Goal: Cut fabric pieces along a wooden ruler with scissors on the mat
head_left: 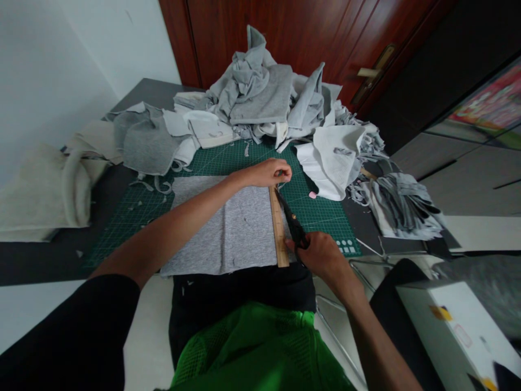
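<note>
A piece of heathered grey fabric [246, 231] lies flat on the green cutting mat [325, 217], its near edge reaching the table's front. Along its right side lies a wooden ruler [278, 228]. My right hand [321, 254] grips black scissors [293, 218] by the handles, blades pointing away from me towards the ruler's far end. Across the fabric stretches my left arm; my left hand [268, 172] is closed at the far edge, just beyond the ruler's end. Whatever its curled fingers hold is hidden. A narrow strip of grey fabric shows right of the ruler.
Grey and white fabric pieces [260, 95] are heaped at the back against a wooden door [293, 38]. Cream cloth [44, 190] sits at the left; a folded grey stack [407, 206] at the right. A white box [468, 326] stands at lower right. Small scraps litter the mat.
</note>
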`<state>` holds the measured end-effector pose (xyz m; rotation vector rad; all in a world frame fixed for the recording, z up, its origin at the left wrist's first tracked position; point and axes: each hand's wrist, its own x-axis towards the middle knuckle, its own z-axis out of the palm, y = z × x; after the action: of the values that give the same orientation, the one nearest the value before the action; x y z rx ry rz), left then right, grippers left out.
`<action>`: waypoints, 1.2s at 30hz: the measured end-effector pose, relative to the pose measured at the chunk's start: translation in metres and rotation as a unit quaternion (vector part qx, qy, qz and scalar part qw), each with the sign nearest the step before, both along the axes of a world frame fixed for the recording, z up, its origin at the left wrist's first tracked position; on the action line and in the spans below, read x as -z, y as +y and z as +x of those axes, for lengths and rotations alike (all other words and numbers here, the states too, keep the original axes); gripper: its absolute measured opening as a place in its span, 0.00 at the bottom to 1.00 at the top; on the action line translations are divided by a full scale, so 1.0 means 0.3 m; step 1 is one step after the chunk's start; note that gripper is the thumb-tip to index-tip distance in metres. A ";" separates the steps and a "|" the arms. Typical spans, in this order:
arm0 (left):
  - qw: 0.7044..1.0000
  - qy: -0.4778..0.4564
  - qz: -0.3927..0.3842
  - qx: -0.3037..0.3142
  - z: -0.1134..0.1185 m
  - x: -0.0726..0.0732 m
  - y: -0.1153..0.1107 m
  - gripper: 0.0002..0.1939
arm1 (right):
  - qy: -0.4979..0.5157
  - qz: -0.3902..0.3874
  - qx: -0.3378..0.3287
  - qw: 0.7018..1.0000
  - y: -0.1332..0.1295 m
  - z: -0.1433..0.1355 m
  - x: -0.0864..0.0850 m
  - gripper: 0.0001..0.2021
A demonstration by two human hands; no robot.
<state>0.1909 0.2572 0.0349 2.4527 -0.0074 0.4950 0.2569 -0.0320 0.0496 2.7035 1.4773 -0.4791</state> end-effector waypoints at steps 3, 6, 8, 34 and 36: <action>1.000 -0.012 0.005 -0.006 0.006 0.002 -0.003 0.07 | -0.009 0.004 0.002 1.000 0.003 0.004 0.003 0.19; 1.000 -0.024 0.009 -0.009 0.013 0.004 -0.008 0.07 | -0.018 0.008 0.002 1.000 0.018 0.008 0.007 0.19; 1.000 -0.027 0.012 -0.005 0.017 0.006 -0.010 0.07 | -0.026 0.013 0.000 1.000 0.030 0.008 0.008 0.20; 0.999 -0.032 0.009 -0.022 0.016 -0.020 -0.020 0.07 | -0.082 0.016 -0.014 0.996 0.070 -0.039 -0.013 0.15; 0.999 -0.035 0.010 -0.022 0.017 -0.022 -0.018 0.07 | -0.081 0.016 -0.014 0.996 0.071 -0.040 -0.012 0.15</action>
<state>0.1960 0.2519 0.0414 2.4593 0.0119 0.6015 0.2450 -0.0108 0.0531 2.6677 1.4906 -0.2309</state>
